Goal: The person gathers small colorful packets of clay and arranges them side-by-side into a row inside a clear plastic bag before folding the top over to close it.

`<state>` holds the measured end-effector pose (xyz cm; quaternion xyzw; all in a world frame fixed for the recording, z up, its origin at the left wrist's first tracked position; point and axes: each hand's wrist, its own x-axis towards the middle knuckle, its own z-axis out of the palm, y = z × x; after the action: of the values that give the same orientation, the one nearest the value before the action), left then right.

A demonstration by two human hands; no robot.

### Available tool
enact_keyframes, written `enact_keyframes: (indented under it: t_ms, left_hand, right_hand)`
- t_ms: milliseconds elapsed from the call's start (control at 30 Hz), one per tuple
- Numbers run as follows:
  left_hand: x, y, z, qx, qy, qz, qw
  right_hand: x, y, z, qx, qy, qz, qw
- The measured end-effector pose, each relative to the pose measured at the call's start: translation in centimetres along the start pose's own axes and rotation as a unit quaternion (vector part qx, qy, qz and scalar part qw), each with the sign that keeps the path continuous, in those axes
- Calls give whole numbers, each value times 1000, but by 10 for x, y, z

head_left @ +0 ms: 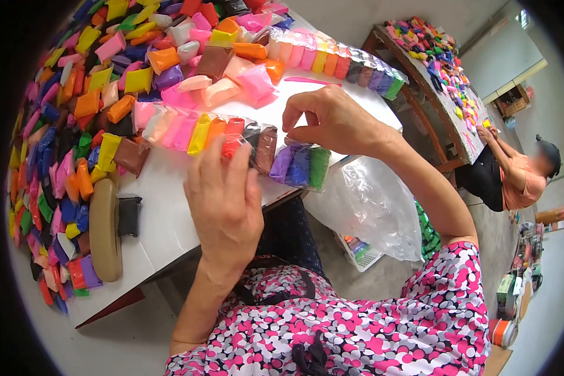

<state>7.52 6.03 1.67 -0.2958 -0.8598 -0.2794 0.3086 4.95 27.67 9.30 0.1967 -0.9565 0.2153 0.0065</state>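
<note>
Left hand [222, 194] flat, fingers spread on packet row [232, 135]; right hand [329, 119] apparently pinching its end.

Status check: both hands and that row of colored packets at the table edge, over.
Left hand flat on the packet row. Right hand pinching the row's wrap near the purple end. Loose packets heaped behind; plastic bag hanging off the edge.

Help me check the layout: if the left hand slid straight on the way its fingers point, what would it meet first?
The left hand already touches the row of coloured packets; beyond it, probably the loose pink packets, though depth is unclear.
</note>
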Motion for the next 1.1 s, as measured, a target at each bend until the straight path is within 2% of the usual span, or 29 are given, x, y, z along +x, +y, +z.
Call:
enact_keyframes:
  t_ms: [133,233,433,633,733,833,933,1033,1100]
  left_hand:
    - [32,0,3,-85,-7,-23,996]
    - [43,-4,7,-34,-26,-31,999]
    - [58,-14,14,-74,16,-7,997]
    - [67,-9,30,-53,84,-75,992]
    - [71,-5,31,-71,66,-148,984]
    - [73,-9,26,-143,20,-194,970]
    - [65,-13,20,-184,12,-145,972]
    - [37,-15,4,-125,37,-4,991]
    - [20,-17,-6,-86,-27,-4,996]
  right_hand:
    - [2,7,8,16,25,-27,999]
    - [1,7,10,-2,41,-54,998]
    - [-3,0,5,-56,24,-46,997]
    - [1,-7,-1,-73,-3,-58,996]
    - [2,-10,-3,-70,-22,-46,996]
    - [3,-11,-2,-66,-19,-39,997]
    - [7,-3,6,-90,0,-67,994]
    - [8,1,11,-105,45,-114,987]
    - [10,4,14,-123,64,-148,979]
